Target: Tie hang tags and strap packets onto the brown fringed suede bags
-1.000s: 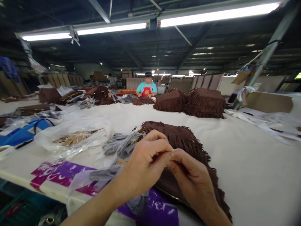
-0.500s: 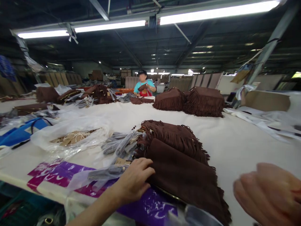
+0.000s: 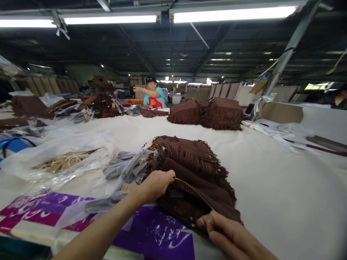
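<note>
A brown suede fringed bag (image 3: 189, 187) lies on the white table (image 3: 284, 187) right in front of me, on top of another fringed bag (image 3: 184, 151). My left hand (image 3: 155, 184) grips the near left edge of the bag's mouth. My right hand (image 3: 230, 234) holds the near right edge, so the bag gapes and its dark lining (image 3: 181, 207) shows. A gold zipper runs along the raised edge.
Purple plastic packaging (image 3: 151, 234) lies under my arms. A clear bag of tags (image 3: 62, 160) and grey wrapped items (image 3: 121, 168) sit to the left. More fringed bags (image 3: 211, 113) stand at the back. A person in a red apron (image 3: 152, 96) works at the far side.
My hands parted from a pinch above the bag. The right hand swung out to the right, then returned to the bag's near edge; now both hands hold its mouth open.
</note>
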A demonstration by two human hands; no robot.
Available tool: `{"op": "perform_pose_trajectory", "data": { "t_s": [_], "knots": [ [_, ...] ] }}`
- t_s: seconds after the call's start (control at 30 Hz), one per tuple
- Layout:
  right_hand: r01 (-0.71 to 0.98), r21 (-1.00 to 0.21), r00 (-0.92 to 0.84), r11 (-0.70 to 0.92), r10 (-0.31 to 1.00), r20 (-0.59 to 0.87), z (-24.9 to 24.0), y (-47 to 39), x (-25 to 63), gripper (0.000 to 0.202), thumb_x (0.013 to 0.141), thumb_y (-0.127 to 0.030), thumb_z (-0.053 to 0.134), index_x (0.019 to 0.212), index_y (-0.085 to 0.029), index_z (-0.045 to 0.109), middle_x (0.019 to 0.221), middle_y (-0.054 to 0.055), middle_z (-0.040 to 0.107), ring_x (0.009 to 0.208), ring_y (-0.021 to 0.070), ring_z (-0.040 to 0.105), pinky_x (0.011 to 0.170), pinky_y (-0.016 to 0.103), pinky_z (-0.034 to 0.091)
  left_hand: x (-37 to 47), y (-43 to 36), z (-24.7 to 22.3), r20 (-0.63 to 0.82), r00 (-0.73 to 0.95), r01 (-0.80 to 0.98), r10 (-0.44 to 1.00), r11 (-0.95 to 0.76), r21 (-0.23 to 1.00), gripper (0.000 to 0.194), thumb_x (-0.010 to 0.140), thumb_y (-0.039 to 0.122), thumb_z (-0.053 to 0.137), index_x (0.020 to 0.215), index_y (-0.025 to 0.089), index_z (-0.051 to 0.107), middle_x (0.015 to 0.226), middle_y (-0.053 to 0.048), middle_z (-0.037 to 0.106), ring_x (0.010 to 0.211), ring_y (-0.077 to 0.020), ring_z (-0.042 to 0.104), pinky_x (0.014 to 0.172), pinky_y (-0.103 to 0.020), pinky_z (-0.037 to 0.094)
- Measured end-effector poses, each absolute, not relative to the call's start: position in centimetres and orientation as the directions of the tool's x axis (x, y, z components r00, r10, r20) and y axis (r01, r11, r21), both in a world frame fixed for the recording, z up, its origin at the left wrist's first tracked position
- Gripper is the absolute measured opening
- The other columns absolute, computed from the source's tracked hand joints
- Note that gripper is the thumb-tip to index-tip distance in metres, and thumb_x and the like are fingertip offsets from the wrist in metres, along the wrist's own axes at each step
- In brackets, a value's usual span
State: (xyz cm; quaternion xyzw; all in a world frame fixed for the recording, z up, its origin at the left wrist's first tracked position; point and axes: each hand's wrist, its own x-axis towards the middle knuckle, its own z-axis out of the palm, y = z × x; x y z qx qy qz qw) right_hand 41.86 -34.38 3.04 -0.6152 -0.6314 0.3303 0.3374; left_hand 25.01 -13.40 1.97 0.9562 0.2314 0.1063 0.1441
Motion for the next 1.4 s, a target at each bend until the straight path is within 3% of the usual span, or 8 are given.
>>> {"op": "perform_pose_trajectory", "data": {
  "t_s": [0.1, 0.23, 0.4, 0.63, 0.93, 1.13, 1.27, 1.4],
  "knots": [
    [0.599, -0.799, 0.083, 0.053, 0.988, 0.128, 1.0, -33.7, 42.8, 0.024, 0.095, -0.036, 0.046, 0.074, -0.025, 0.049, 0.075, -0.001, 0.058, 0.076, 0.019, 0.058, 0.071, 0.025, 0.049, 25.4, -12.8, 1.1, 0.144, 0.852, 0.392, 0.504, -0.795, 0.463, 0.016, 0.093, 0.02, 0.041, 0.079, 0.023, 0.049, 0.065, 0.0, 0.056, 0.069, -0.0211, 0.058, 0.063, -0.027, 0.035],
    [0.636, -0.766, 0.074, 0.096, 0.98, 0.184, 0.1, -33.0, 42.8, 0.018, 0.095, -0.027, 0.045, 0.078, -0.025, 0.05, 0.095, 0.003, 0.063, 0.095, 0.0216, 0.06, 0.081, 0.028, 0.048, 25.7, -12.0, 0.1, 0.156, 0.842, 0.351, 0.516, -0.744, 0.569, 0.019, 0.092, 0.022, 0.041, 0.074, 0.022, 0.047, 0.066, 0.003, 0.051, 0.066, -0.0161, 0.051, 0.062, -0.025, 0.033],
    [0.66, -0.727, -0.02, 0.187, 0.973, 0.232, 0.3, -30.8, 40.3, 0.016, 0.092, -0.016, 0.039, 0.081, -0.023, 0.046, 0.081, 0.001, 0.059, 0.075, 0.0172, 0.056, 0.069, 0.026, 0.045, 26.2, -10.7, -1.0, 0.167, 0.807, 0.287, 0.566, -0.624, 0.726, 0.021, 0.091, 0.028, 0.037, 0.073, 0.021, 0.044, 0.07, 0.003, 0.047, 0.069, -0.0149, 0.046, 0.064, -0.024, 0.035],
    [0.828, -0.559, 0.115, 0.03, 0.968, 0.223, -1.2, -26.3, 38.8, 0.019, 0.091, -0.01, 0.038, 0.077, -0.022, 0.044, 0.081, 0.001, 0.056, 0.073, 0.0175, 0.057, 0.065, 0.027, 0.038, 26.4, -9.9, -2.8, 0.136, 0.769, 0.187, 0.625, -0.424, 0.886, 0.023, 0.087, 0.039, 0.039, 0.074, 0.02, 0.044, 0.07, 0.003, 0.044, 0.068, -0.0147, 0.042, 0.064, -0.026, 0.039],
    [0.942, -0.334, 0.139, -0.039, 0.949, 0.282, -1.8, -25.3, 37.7, 0.022, 0.091, -0.006, 0.047, 0.075, -0.021, 0.051, 0.073, 0.0, 0.063, 0.067, 0.0173, 0.062, 0.06, 0.027, 0.032, 26.5, -10.1, -3.2, 0.1, 0.742, 0.134, 0.663, -0.293, 0.947, 0.025, 0.082, 0.043, 0.043, 0.073, 0.021, 0.045, 0.067, 0.004, 0.043, 0.064, -0.0139, 0.041, 0.058, -0.025, 0.038],
    [0.975, -0.17, 0.176, -0.145, 0.968, 0.18, 0.1, -25.2, 37.1, 0.02, 0.086, -0.006, 0.053, 0.074, -0.021, 0.059, 0.071, 0.004, 0.07, 0.064, 0.0215, 0.067, 0.052, 0.031, 0.021, 26.4, -10.4, -3.2, 0.121, 0.725, 0.129, 0.678, -0.306, 0.943, 0.024, 0.083, 0.041, 0.045, 0.073, 0.02, 0.049, 0.07, 0.003, 0.047, 0.068, -0.0154, 0.044, 0.061, -0.025, 0.038],
    [0.966, -0.158, 0.225, -0.205, 0.967, 0.121, 0.6, -24.6, 36.5, 0.018, 0.085, -0.008, 0.055, 0.075, -0.021, 0.061, 0.07, 0.006, 0.071, 0.064, 0.0223, 0.067, 0.051, 0.031, 0.019, 26.2, -10.6, -3.1, 0.142, 0.72, 0.131, 0.679, -0.333, 0.934, 0.022, 0.084, 0.038, 0.045, 0.074, 0.019, 0.051, 0.071, 0.002, 0.049, 0.071, -0.016, 0.045, 0.064, -0.026, 0.039],
    [0.949, -0.25, 0.235, -0.193, 0.961, 0.149, 0.0, -24.3, 36.1, 0.019, 0.087, -0.007, 0.054, 0.075, -0.021, 0.061, 0.07, 0.003, 0.07, 0.064, 0.019, 0.065, 0.052, 0.028, 0.022, 26.0, -10.8, -3.0, 0.157, 0.712, 0.136, 0.684, -0.354, 0.925, 0.021, 0.084, 0.035, 0.044, 0.073, 0.019, 0.052, 0.071, 0.002, 0.05, 0.072, -0.0164, 0.047, 0.067, -0.026, 0.04]
  ]
}}
